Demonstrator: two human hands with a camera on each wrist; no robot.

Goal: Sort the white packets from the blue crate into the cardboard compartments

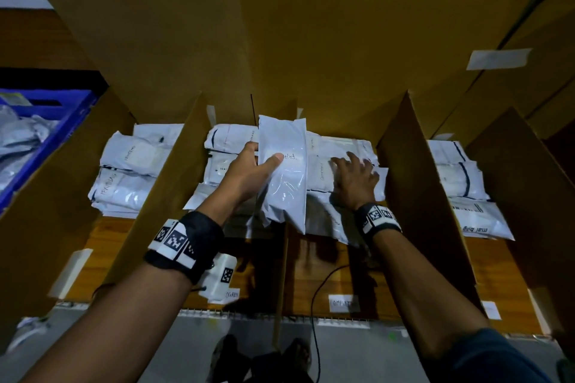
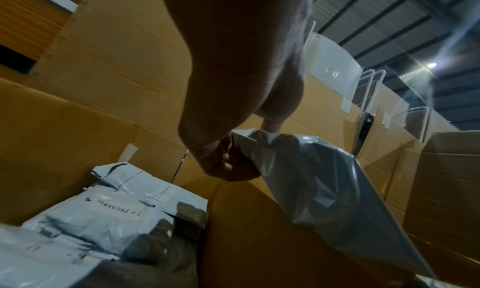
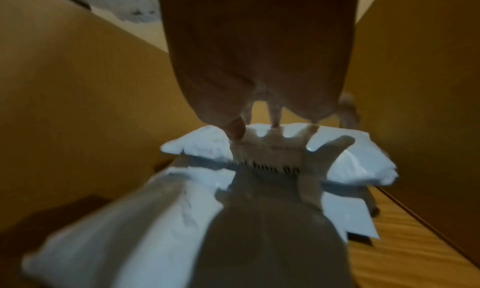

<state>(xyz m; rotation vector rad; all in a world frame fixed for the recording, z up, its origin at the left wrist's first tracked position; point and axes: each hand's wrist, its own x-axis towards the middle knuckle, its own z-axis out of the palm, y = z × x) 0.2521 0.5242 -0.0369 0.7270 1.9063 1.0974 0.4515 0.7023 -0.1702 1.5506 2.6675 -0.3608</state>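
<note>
My left hand (image 1: pixel 253 165) grips a white packet (image 1: pixel 283 171) marked "Completed", thumb on its face, held above the divider between the second and third cardboard compartments. The left wrist view shows the same packet (image 2: pixel 324 191) hanging from my left hand (image 2: pixel 226 158). My right hand (image 1: pixel 354 176) lies with spread fingers on the stacked white packets (image 1: pixel 342 149) in the third compartment. In the blurred right wrist view its fingertips (image 3: pixel 275 121) press a packet (image 3: pixel 350 165). The blue crate (image 1: pixel 40 134) with more packets stands at the far left.
Tall cardboard dividers (image 1: pixel 413 165) split the wooden shelf into several compartments, each holding white packets. A cardboard back wall (image 1: pixel 311 25) rises behind. A paper label (image 1: pixel 342 303) and a black cable (image 1: pixel 314 295) lie at the front edge. Feet show on the grey floor (image 1: pixel 155 348) below.
</note>
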